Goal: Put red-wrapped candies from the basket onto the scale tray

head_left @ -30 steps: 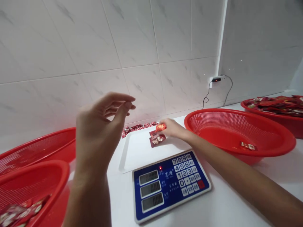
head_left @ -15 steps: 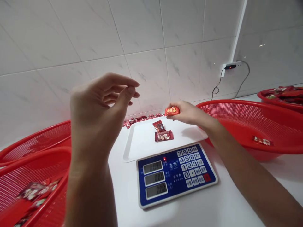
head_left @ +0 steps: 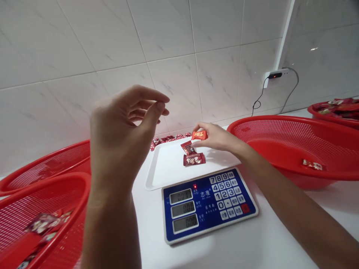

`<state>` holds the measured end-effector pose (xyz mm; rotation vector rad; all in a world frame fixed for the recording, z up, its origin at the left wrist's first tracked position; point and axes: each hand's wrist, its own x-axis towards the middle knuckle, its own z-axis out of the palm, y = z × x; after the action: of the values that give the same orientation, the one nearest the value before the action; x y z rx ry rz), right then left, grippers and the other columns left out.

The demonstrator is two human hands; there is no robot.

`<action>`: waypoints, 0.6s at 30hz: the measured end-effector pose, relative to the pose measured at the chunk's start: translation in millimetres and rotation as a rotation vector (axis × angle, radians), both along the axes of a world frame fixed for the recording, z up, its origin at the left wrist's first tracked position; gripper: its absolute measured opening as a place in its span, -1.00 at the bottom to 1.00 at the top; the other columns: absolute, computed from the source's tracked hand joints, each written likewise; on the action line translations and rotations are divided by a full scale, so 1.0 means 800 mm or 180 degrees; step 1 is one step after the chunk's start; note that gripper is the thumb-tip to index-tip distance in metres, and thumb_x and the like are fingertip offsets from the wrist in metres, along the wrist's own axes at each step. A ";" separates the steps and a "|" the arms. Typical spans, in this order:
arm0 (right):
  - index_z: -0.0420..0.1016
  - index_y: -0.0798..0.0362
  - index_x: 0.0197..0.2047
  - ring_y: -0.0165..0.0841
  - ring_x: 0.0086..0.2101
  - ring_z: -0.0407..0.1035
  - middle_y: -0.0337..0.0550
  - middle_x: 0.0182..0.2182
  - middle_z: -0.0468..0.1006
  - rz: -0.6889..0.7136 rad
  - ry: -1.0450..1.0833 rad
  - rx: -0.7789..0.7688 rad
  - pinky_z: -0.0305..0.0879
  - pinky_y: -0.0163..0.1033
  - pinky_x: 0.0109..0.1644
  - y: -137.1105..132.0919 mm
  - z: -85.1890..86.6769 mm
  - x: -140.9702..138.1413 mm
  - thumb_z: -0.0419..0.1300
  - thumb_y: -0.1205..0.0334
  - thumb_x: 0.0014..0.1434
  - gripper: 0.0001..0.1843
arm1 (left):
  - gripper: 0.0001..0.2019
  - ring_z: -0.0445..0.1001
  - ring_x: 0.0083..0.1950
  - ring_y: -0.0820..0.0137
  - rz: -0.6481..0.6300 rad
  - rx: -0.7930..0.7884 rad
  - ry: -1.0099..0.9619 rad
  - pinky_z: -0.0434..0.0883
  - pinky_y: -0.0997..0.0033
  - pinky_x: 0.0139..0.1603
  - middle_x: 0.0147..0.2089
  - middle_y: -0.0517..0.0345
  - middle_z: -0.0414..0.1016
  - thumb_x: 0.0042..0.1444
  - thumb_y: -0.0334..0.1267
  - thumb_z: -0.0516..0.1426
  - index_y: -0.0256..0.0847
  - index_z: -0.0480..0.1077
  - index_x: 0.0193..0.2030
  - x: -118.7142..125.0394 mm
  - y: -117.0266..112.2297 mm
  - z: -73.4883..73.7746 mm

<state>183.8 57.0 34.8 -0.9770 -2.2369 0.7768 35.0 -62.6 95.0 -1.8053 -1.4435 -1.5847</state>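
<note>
My right hand reaches over the white tray of a blue-faced scale and pinches an orange-red candy packet just above the tray's far side. Two dark red packets lie on the tray below it. My left hand is raised in front of the wall, fingers loosely curled with the thumb near the fingertips, and nothing shows in it.
A big red mesh basket at the right holds one packet. Another basket at the far right is full of packets. Two red baskets stand at the left, the near one with several packets. Loose packets lie behind the tray. A wall plug trails a cable.
My right hand lifted the orange-red packet off the tray, then lowered it a little toward the two dark packets. My left hand stayed raised. The view shifted slightly.
</note>
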 end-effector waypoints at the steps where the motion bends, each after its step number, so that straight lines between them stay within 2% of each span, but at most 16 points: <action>1: 0.43 0.02 0.03 -0.22 -0.17 0.41 -0.07 -0.11 0.52 0.0095 -0.0055 -0.0041 0.28 -0.19 -0.17 0.000 -0.002 -0.002 0.38 0.01 -0.07 -0.41 | -0.84 0.57 -0.33 0.50 -0.0008 -0.0013 -0.0004 0.52 0.49 -0.27 -0.36 0.30 0.61 0.11 -0.47 0.19 -0.17 0.58 -0.24 0.000 0.000 0.000; 3: 0.33 -0.03 0.20 -0.13 -0.04 0.37 0.04 0.09 0.40 0.0223 -0.0230 -0.0088 0.29 -0.11 -0.05 0.000 -0.006 -0.004 0.40 -0.14 -0.13 -0.14 | -0.84 0.58 -0.33 0.50 -0.0020 -0.0062 0.0010 0.52 0.49 -0.26 -0.36 0.31 0.61 0.10 -0.47 0.20 -0.16 0.58 -0.25 0.000 0.000 0.000; 5: 0.23 -0.05 0.30 -0.08 0.04 0.32 0.12 0.21 0.25 0.0150 -0.0290 -0.0053 0.27 -0.05 0.03 0.001 -0.008 -0.004 0.36 -0.22 -0.10 -0.05 | -0.85 0.58 -0.33 0.48 -0.0042 -0.0088 0.0031 0.52 0.48 -0.26 -0.36 0.30 0.61 0.11 -0.46 0.20 -0.16 0.58 -0.26 0.000 0.000 -0.001; 7: 0.20 -0.05 0.32 -0.09 0.03 0.33 0.15 0.22 0.23 -0.0018 -0.0154 0.0019 0.28 -0.01 0.03 0.001 -0.006 -0.001 0.32 -0.24 -0.04 -0.07 | -0.85 0.58 -0.33 0.48 -0.0070 -0.0067 0.0041 0.51 0.47 -0.27 -0.37 0.29 0.61 0.11 -0.46 0.20 -0.16 0.58 -0.25 0.000 0.000 -0.002; 12: 0.31 -0.03 0.23 -0.16 -0.06 0.36 0.08 0.11 0.36 -0.0282 0.0494 0.0296 0.31 -0.02 -0.02 -0.010 0.013 0.013 0.29 -0.17 0.05 -0.26 | -0.85 0.57 -0.33 0.50 -0.0156 0.0039 0.0077 0.50 0.50 -0.27 -0.37 0.28 0.60 0.12 -0.46 0.19 -0.19 0.57 -0.25 0.000 0.001 -0.004; 15: 0.36 -0.06 0.18 -0.19 -0.08 0.37 0.03 0.08 0.38 -0.0232 0.0594 0.0322 0.34 -0.06 -0.06 -0.017 0.020 0.019 0.30 -0.16 0.05 -0.32 | -0.85 0.57 -0.34 0.50 -0.0151 0.0022 0.0102 0.49 0.50 -0.28 -0.37 0.30 0.60 0.12 -0.46 0.20 -0.16 0.57 -0.26 0.000 0.002 -0.004; 18: 0.40 -0.07 0.16 -0.20 -0.11 0.39 0.04 0.07 0.40 -0.0070 0.0496 0.0273 0.36 -0.11 -0.12 -0.017 0.017 0.017 0.30 -0.15 0.06 -0.36 | -0.82 0.57 -0.33 0.49 -0.0149 -0.0030 0.0045 0.50 0.48 -0.26 -0.36 0.33 0.60 0.11 -0.46 0.19 -0.11 0.57 -0.27 0.002 0.003 -0.004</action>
<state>197.7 43.2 48.6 -0.8686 -2.1041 0.7158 36.2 -60.3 91.9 -1.8649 -1.4145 -1.5867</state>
